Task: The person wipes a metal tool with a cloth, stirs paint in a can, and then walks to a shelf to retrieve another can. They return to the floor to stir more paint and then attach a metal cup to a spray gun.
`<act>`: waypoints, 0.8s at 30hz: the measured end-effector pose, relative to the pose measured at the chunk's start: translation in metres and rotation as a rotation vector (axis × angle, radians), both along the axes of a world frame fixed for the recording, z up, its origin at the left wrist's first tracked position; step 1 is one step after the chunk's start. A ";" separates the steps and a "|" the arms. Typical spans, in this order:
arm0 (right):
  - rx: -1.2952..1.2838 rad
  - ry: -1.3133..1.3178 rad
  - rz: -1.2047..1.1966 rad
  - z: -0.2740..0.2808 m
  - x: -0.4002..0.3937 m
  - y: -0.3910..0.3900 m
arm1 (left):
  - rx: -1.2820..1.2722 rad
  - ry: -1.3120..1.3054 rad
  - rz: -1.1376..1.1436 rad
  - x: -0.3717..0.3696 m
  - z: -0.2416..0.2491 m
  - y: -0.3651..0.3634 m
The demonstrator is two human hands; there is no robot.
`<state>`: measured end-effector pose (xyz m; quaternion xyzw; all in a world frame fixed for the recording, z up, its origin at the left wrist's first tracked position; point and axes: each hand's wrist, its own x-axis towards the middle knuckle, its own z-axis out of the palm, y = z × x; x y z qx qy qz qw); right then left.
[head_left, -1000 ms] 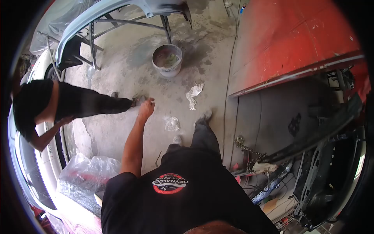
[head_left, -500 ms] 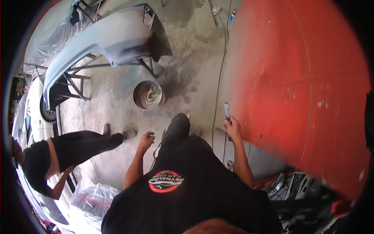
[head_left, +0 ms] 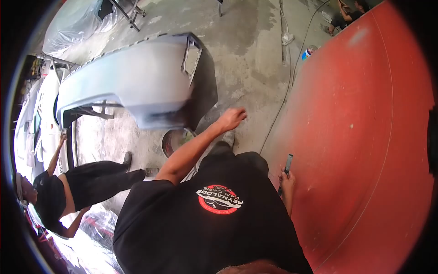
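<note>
My right hand (head_left: 287,181) is closed around a narrow grey-and-black bar-shaped tool (head_left: 288,163), which points away from me close to the red car panel (head_left: 351,150). The tool's exact kind does not show. My left hand (head_left: 233,118) is raised in front of me, its arm stretched across from the left. Its fingers are curled and slightly blurred, with nothing visible in them. Beyond that hand and to its left, a grey-primed car bumper (head_left: 132,77) rests on a metal stand (head_left: 102,109). My left forearm partly hides a round bucket (head_left: 168,145) on the floor.
A person in dark clothes (head_left: 98,182) stands at the left beside a white car (head_left: 49,118). Another person (head_left: 349,16) is low down at the far right. Plastic sheeting (head_left: 98,233) lies at the lower left. A cable (head_left: 288,86) and a blue-labelled can (head_left: 306,54) are on the concrete floor.
My left hand has risen and swung to the right, in front of the bucket. The view has shifted, and my right hand with its tool now sits lower and farther right, overlapping the red panel.
</note>
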<state>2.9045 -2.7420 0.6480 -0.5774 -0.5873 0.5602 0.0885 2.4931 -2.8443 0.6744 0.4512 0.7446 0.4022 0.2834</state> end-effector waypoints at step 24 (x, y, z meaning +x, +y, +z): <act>0.326 0.216 0.430 0.073 -0.542 0.665 | -0.627 0.429 -0.285 -0.258 -0.244 0.189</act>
